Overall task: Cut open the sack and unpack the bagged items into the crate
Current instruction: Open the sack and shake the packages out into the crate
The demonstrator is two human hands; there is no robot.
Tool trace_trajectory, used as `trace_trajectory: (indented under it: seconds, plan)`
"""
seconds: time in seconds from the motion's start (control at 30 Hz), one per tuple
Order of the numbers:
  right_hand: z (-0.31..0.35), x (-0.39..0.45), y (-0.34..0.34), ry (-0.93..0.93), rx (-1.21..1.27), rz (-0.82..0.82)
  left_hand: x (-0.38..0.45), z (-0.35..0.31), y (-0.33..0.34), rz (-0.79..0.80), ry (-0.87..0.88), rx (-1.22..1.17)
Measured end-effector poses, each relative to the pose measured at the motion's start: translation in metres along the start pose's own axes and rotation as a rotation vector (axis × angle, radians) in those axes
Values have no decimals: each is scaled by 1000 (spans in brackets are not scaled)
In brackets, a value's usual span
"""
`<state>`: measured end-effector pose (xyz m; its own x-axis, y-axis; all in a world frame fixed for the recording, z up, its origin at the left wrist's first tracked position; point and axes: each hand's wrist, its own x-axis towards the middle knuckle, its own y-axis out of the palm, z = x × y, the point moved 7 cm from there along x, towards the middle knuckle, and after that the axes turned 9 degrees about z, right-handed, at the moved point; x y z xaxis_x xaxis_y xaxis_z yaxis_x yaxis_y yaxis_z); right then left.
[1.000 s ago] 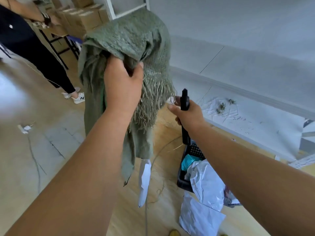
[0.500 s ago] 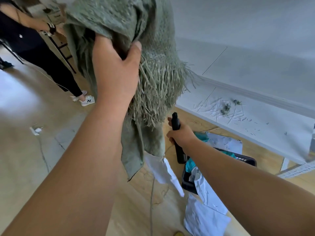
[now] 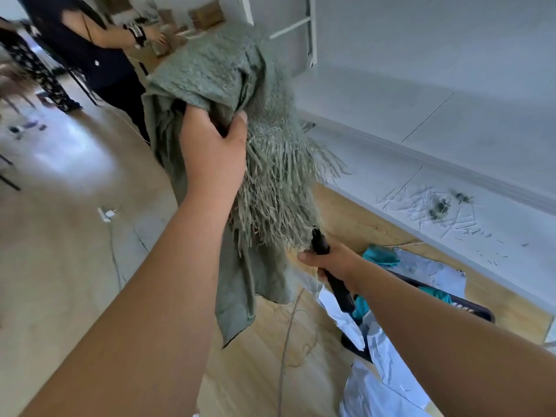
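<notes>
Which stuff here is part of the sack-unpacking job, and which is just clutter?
In the job:
green sack, gripped by left hand
black cutter in right hand
dark crate
white bagged items

Lying about:
scraps by the wall
cardboard boxes
white scrap on the floor

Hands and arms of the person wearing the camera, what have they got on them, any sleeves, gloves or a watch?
Nothing is worn on either. The left hand and right hand are bare, with no gloves or rings visible. Both forearms are uncovered as far as the frame shows, with no sleeves, watch or wristband in view.
</notes>
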<state>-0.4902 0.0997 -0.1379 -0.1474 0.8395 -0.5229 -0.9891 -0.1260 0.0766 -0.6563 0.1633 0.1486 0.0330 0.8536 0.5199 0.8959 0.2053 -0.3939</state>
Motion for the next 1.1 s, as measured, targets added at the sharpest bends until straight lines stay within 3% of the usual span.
trace_trajectory:
  seconds: [0.2, 0.33, 0.43, 0.6, 0.73, 0.8, 0.9, 1.03, 1.1]
  plan:
    - [11, -5, -18, -107, 114, -176, -6, 64, -1, 24, -186, 142]
    - [64, -9, 3, -230, 41, -67, -18, 112, 4, 81, -323, 222]
    - [103, -13, 22, -298, -7, 21, -47, 141, 21, 245, -390, 268]
    - [146, -21, 56, -347, -51, 154, -120, 148, 58, 592, -351, -30]
    - [155, -25, 86, -332, -83, 259, -159, 164, 81, 688, -476, 248]
    - [159, -26, 90, -350, -64, 249, -162, 167, 83, 641, -529, 371]
    - [159, -21, 69, -389, -71, 101, -154, 172, 75, 556, -535, 534]
    - [126, -16, 0, -320, -147, -391, -140, 181, 57, 356, -689, 359]
    - [93, -17, -24, -217, -203, -529, -135, 183, 54, 264, -739, 236]
